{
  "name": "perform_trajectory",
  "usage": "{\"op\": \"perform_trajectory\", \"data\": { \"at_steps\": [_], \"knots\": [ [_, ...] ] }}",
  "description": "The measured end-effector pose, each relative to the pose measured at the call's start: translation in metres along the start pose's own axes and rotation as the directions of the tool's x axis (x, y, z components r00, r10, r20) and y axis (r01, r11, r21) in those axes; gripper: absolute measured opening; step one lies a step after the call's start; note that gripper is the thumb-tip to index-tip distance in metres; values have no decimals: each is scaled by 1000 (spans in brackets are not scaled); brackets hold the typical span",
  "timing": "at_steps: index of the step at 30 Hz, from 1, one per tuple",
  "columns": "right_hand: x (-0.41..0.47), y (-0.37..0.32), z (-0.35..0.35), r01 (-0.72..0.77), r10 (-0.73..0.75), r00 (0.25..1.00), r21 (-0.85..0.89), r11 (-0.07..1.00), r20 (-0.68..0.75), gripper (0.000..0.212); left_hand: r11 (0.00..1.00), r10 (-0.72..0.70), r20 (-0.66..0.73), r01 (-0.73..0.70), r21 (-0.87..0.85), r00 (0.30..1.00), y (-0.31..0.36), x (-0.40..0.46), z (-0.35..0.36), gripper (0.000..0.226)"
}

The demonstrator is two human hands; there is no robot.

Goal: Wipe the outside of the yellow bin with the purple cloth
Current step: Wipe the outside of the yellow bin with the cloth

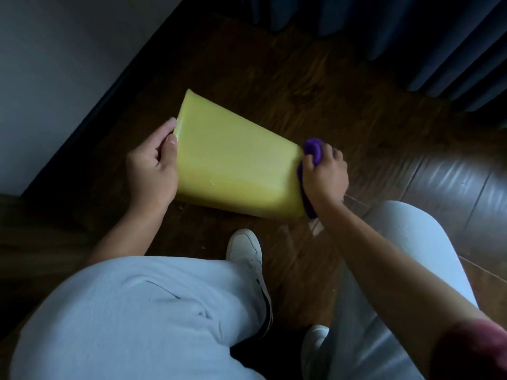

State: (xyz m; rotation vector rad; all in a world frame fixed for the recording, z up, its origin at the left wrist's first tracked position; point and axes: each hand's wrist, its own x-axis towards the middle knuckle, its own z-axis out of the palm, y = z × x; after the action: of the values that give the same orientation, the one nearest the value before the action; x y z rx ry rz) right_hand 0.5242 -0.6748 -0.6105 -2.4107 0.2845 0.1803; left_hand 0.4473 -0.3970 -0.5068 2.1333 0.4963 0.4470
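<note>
The yellow bin (pixel 233 157) lies tipped on its side just above the dark wooden floor, one flat face turned up toward me. My left hand (pixel 153 168) grips its left end, thumb on the upper face and fingers curled round the edge. My right hand (pixel 325 174) holds the bunched purple cloth (pixel 312 150) and presses it against the bin's right end. Part of the cloth hangs down behind my right wrist along that edge. The bin's opening and base are hidden from view.
I am crouched, with my pale trousered knees (pixel 137 311) and white shoes (pixel 247 253) just below the bin. A white wall with a dark skirting board (pixel 109 86) runs on the left. Dark curtains (pixel 411 37) hang at the back right.
</note>
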Motion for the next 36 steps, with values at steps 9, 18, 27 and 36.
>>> {"op": "perform_trajectory", "data": {
  "at_steps": [9, 18, 27, 36],
  "knots": [
    [10, -7, -27, -92, 103, 994, 269, 959, -29, 36, 991, -103, 92, 110, -73, 990, 0, -2, -12, 41],
    [31, -6, -52, -159, 181, 943, -101, 982, 279, 26, 995, 67, 545, -12, -103, 836, 17, -16, -14, 69],
    [20, -10, -48, 3, 23, 988, -170, 985, 153, 28, 993, -4, 555, 67, -93, 832, 47, 22, 0, 59],
    [3, -47, -79, 88, -97, 988, 80, 993, 116, 31, 994, 86, 655, -15, -113, 751, 35, 0, -4, 67]
  ]
}}
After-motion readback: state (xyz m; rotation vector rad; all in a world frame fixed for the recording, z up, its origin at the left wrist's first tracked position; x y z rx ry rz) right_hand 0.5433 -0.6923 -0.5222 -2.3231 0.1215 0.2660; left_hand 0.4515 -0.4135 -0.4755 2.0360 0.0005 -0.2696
